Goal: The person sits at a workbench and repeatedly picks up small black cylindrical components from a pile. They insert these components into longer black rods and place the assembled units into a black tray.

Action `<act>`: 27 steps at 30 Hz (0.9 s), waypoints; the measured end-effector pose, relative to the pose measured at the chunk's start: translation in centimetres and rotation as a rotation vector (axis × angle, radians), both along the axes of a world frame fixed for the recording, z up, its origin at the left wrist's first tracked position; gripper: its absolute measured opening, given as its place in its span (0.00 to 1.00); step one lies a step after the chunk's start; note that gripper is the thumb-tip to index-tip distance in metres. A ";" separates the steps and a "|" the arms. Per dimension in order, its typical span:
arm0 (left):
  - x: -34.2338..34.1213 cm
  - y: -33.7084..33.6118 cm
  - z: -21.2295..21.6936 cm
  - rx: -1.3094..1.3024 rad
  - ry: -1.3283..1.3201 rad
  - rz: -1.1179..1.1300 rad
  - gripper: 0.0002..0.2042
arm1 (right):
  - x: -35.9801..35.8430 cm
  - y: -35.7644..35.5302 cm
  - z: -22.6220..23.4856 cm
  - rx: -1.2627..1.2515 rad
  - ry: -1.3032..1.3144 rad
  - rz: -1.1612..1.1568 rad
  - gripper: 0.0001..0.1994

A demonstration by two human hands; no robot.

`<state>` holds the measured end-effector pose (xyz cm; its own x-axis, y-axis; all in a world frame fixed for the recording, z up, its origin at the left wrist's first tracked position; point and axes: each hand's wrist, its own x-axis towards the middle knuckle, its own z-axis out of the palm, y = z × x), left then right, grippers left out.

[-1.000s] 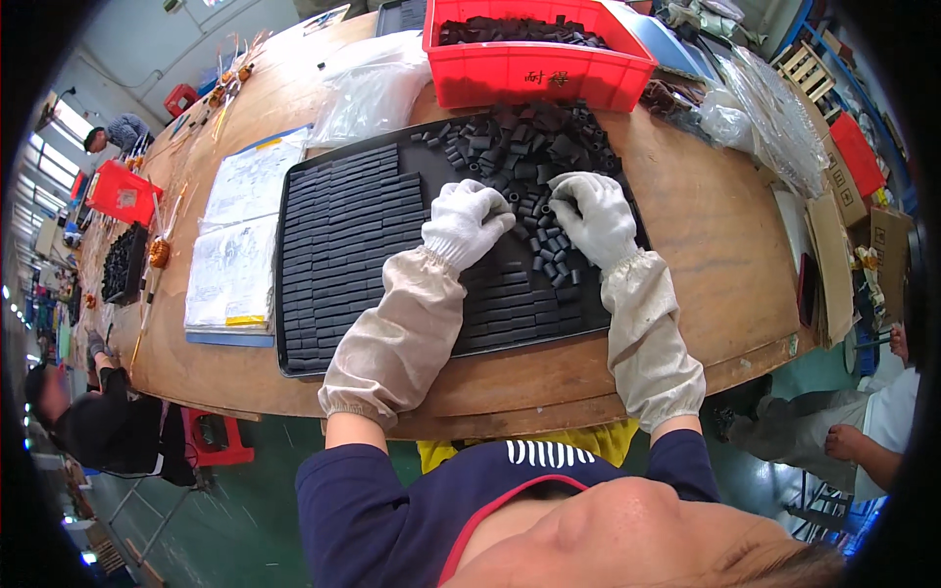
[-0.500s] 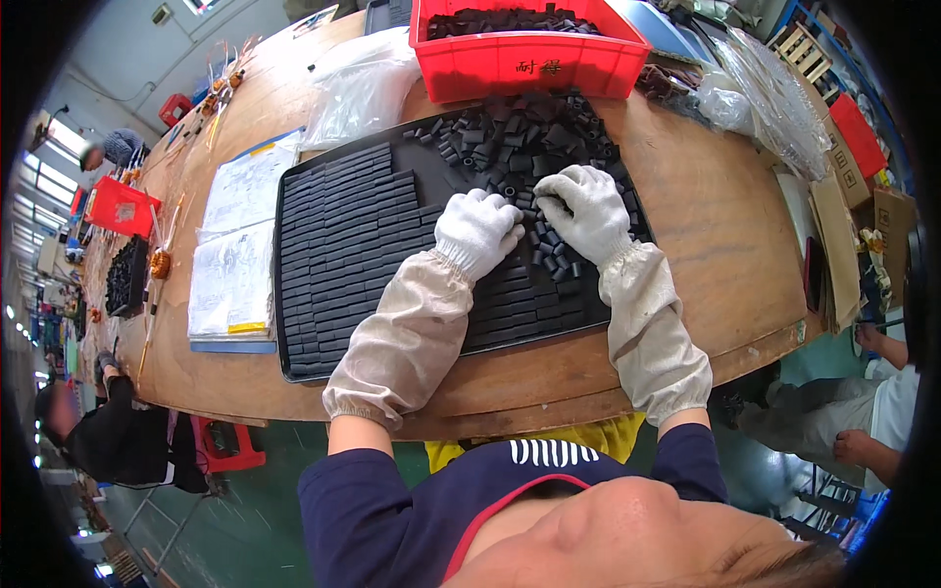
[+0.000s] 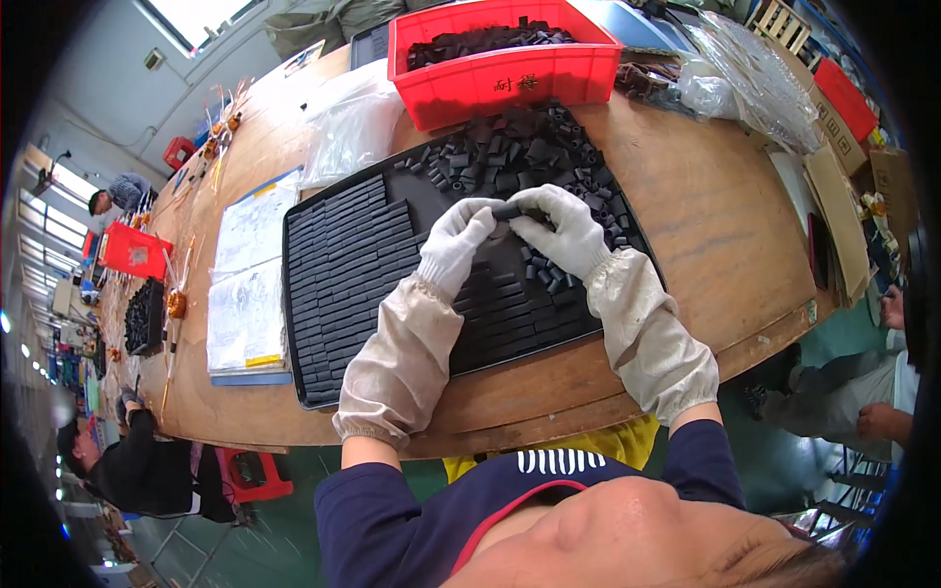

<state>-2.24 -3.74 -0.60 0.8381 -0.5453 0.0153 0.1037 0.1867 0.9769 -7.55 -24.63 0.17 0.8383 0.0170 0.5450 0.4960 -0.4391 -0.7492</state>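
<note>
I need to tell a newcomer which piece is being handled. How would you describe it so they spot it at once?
Find the black tray on the wooden table. Above its middle, the left hand and right hand meet. The small black block pinched between their fingertips is lifted, unlike the loose pile behind.

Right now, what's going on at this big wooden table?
A person in white gloves and sleeve covers is working over a black tray on the table. The left hand and right hand meet over the tray's middle, pinching one small black block between them. The tray's left side is filled with neat rows of blocks; a loose heap lies at its far end. Behind it stands a red bin with more black parts. Paper sheets lie to the left.
</note>
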 end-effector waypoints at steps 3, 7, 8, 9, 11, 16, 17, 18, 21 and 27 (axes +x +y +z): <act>-0.8 -0.4 1.1 0.025 0.055 -0.003 0.15 | 0.4 -0.7 0.0 -0.192 -0.215 -0.135 0.13; -1.1 -0.1 1.8 0.115 0.071 -0.053 0.17 | 0.1 -1.0 0.8 -0.366 -0.316 -0.177 0.14; -1.2 0.0 1.7 0.158 0.024 -0.077 0.17 | 0.0 -0.9 0.8 -0.359 -0.318 -0.161 0.14; -1.4 -0.2 2.0 0.155 0.008 -0.069 0.18 | -0.1 -0.9 0.7 -0.355 -0.319 -0.151 0.15; -1.9 -0.5 2.9 0.148 -0.025 -0.055 0.18 | -0.2 -0.9 0.7 -0.365 -0.313 -0.136 0.15; -1.4 0.1 2.6 0.199 -0.079 -0.088 0.17 | -0.3 -0.7 0.9 -0.380 -0.310 -0.085 0.16; -1.3 0.1 2.5 0.232 -0.094 -0.080 0.17 | -0.1 -0.6 0.8 -0.342 -0.308 -0.106 0.15; -1.2 0.2 2.3 0.225 -0.066 -0.068 0.16 | 0.1 -0.5 0.4 -0.305 -0.304 -0.126 0.14; -0.9 0.2 2.1 0.213 -0.014 -0.024 0.15 | 0.0 -0.2 0.4 0.210 0.026 0.013 0.11; -1.1 0.0 1.2 0.094 0.050 -0.016 0.14 | -0.5 0.1 0.8 0.562 0.244 0.266 0.11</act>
